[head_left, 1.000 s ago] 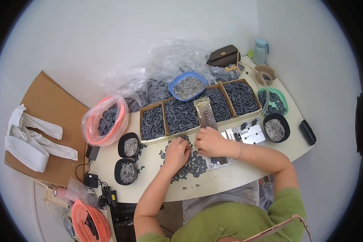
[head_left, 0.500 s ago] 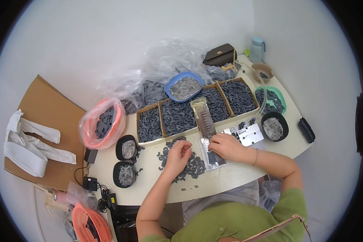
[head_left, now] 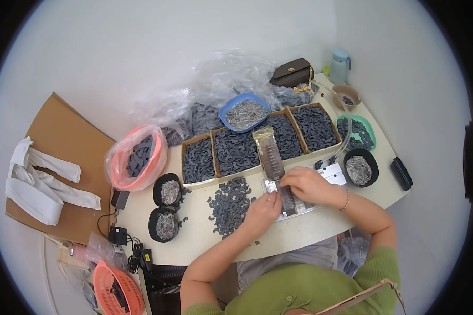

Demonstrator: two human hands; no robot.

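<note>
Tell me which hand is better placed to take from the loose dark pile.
Likely the left hand: it is nearer the loose dark pile; the right hand is farther off, over the metal fixture.

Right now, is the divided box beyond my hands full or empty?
Filled, though depth is unclear: dark pieces cover every visible compartment of the divided box.

A silver metal fixture [head_left: 270, 186] lies beneath the fingertips of the left hand [head_left: 264, 209] and right hand [head_left: 306, 185], partly hidden by them. A long, translucent ribbed strip [head_left: 271, 156] stretches away beyond both hands, its yellowish end farthest. Small dark-grey pieces [head_left: 230, 206] lie heaped loosely left of the left hand.
</note>
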